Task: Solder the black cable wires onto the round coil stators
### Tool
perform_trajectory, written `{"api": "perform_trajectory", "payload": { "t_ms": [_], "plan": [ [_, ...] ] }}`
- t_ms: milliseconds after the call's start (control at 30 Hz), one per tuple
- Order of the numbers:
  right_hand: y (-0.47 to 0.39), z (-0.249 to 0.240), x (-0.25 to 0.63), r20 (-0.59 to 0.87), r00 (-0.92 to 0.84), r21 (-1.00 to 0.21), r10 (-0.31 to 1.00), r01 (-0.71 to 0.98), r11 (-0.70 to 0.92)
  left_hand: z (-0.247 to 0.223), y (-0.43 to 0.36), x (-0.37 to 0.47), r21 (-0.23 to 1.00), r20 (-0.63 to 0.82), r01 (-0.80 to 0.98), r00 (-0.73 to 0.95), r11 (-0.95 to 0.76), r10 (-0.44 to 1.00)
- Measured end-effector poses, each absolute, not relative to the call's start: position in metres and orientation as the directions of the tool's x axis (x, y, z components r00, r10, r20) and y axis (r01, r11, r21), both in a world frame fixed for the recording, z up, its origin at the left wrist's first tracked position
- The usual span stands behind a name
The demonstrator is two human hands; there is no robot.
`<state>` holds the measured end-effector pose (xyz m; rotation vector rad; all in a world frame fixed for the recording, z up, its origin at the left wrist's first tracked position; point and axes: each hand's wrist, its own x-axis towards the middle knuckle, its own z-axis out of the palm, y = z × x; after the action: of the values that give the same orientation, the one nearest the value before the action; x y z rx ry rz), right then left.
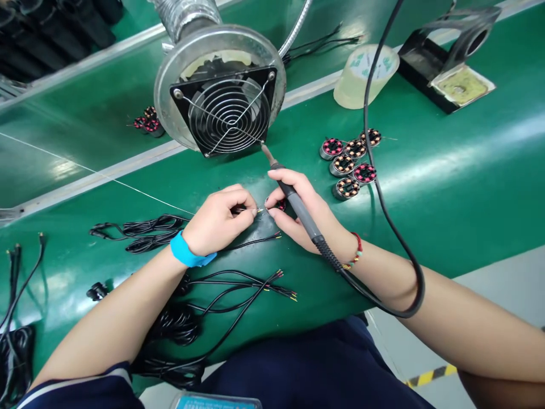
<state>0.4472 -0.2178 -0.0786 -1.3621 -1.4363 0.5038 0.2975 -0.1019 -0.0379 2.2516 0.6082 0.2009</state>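
Note:
My left hand (223,218), with a blue wristband (191,251), pinches a black cable whose thin coloured wire ends (259,211) point right. In my right hand (309,213) lies a soldering iron (298,211), its tip up and left near the fan grille. The thumb and a finger of that hand also hold a small round coil part (280,204), partly hidden by the fingers. Only a small gap separates the wire ends from the coil part. A thin pale strand (145,192) runs from the left edge to my left wrist.
A fume fan (232,116) hangs ahead of my hands. Several wound coils (347,165), a tape roll (365,76) and an iron stand (447,68) are at the right. Black cables (179,324) lie at the left and near edge of the green table (468,187).

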Motion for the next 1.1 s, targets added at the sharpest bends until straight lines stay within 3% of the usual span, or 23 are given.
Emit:
{"api": "perform_trajectory", "payload": {
  "t_ms": [233, 600, 833, 1100],
  "plan": [
    [-0.215, -0.083, 0.448, 0.421, 0.09, -0.723, 0.903, 0.635, 0.274, -0.04, -0.102, 0.297, 0.685, -0.081, 0.401, 0.872, -0.609, 0.483],
    [-0.215, -0.081, 0.446, 0.442, 0.103, -0.677, 0.891, 0.69, 0.257, -0.04, -0.104, 0.299, 0.7, -0.081, 0.41, 0.859, -0.584, 0.506],
    [-0.225, -0.066, 0.453, 0.425, 0.237, -0.769, 0.873, 0.603, 0.211, -0.039, -0.106, 0.301, 0.697, -0.106, 0.432, 0.851, -0.572, 0.514],
    [-0.239, -0.055, 0.459, 0.591, 0.354, -0.725, 0.724, 0.628, 0.284, -0.039, -0.107, 0.304, 0.696, -0.103, 0.447, 0.837, -0.562, 0.538]
  ]
}}
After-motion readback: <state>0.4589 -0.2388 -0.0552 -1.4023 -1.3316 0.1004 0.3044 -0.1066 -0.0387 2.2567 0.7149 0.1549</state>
